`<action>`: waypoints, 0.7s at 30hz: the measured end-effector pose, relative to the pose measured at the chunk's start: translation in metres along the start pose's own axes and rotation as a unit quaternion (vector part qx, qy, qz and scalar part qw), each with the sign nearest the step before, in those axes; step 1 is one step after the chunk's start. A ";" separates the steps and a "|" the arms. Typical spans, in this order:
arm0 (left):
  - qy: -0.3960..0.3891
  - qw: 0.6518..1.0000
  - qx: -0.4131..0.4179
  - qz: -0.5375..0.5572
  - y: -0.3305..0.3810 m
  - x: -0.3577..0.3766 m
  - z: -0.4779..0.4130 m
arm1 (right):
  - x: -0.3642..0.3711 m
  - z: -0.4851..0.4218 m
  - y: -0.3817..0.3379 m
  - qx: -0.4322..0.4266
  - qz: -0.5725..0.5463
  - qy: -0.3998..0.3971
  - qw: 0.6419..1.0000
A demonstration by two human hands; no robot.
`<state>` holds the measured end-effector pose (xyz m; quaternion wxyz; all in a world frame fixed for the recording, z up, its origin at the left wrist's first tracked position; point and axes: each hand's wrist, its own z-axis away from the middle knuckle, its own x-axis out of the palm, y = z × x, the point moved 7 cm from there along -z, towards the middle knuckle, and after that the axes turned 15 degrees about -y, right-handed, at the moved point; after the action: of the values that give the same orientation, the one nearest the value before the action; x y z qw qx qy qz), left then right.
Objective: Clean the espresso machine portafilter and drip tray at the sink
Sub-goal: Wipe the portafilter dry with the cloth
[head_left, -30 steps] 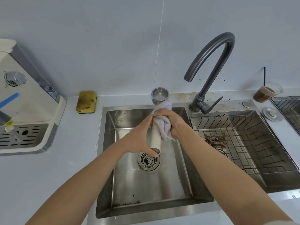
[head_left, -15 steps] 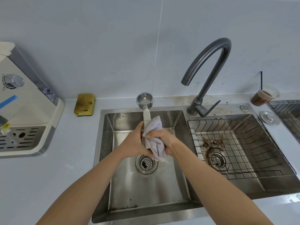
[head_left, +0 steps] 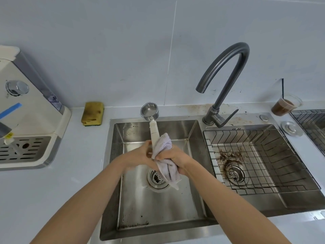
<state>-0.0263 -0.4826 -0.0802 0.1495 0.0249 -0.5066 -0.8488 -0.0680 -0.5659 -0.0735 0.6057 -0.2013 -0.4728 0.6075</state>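
Portafilter [head_left: 154, 128] handle between left hand [head_left: 139, 156] fingers [head_left: 147, 143] and right hand's [head_left: 174, 159] cloth [head_left: 164, 143], apparently touching.

White-handled portafilter [head_left: 153, 131] upright over sink [head_left: 175, 131], cloth [head_left: 165, 144] round handle.

Bright, even, cool light over the sink, seen through a wide-angle lens.

The light seems to fall from above and in front. It leaves the pale wall [head_left: 105, 50] and countertop [head_left: 52, 191] washed and faintly blue, with only soft-edged shadows under the espresso machine [head_left: 35, 110] and along the near wall of the sink [head_left: 112, 217]. The steel basin gives a dull sheen rather than hard glare, and a thin highlight runs along the arch of the faucet [head_left: 233, 55]. The left hand [head_left: 139, 155] is smeared by motion blur, its fingers hard to separate. The rest is fairly sharp, though a little soft throughout. Straight lines bow toward the edges: the espresso machine leans outward at left, and the wire basket [head_left: 299, 164] splays at right.
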 end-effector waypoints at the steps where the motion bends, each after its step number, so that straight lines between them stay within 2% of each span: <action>1: -0.020 0.996 0.027 0.088 0.000 -0.003 0.004 | 0.002 0.000 -0.001 -0.009 0.004 -0.024 1.000; 3: -0.023 0.972 0.072 0.220 0.001 -0.011 0.007 | 0.006 0.002 -0.005 -0.016 0.002 -0.057 0.998; 5: 0.024 0.957 0.077 0.278 -0.002 -0.017 0.003 | 0.011 0.002 -0.007 -0.019 -0.003 -0.080 0.997; 10: 0.175 0.944 0.046 0.276 0.000 -0.028 -0.010 | 0.025 -0.001 -0.009 -0.020 -0.008 -0.105 0.994; 13: 0.220 0.922 0.048 0.315 0.000 -0.029 -0.011 | 0.022 -0.006 -0.002 -0.022 -0.015 -0.076 0.997; 21: 0.333 0.868 0.075 0.361 -0.013 -0.056 0.003 | 0.000 -0.008 0.003 0.033 0.078 -0.019 0.996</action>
<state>0.0235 -0.4589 -0.0958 0.6028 0.1330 -0.4624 -0.6365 -0.0628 -0.5623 -0.0798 0.5538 -0.2060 -0.4472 0.6715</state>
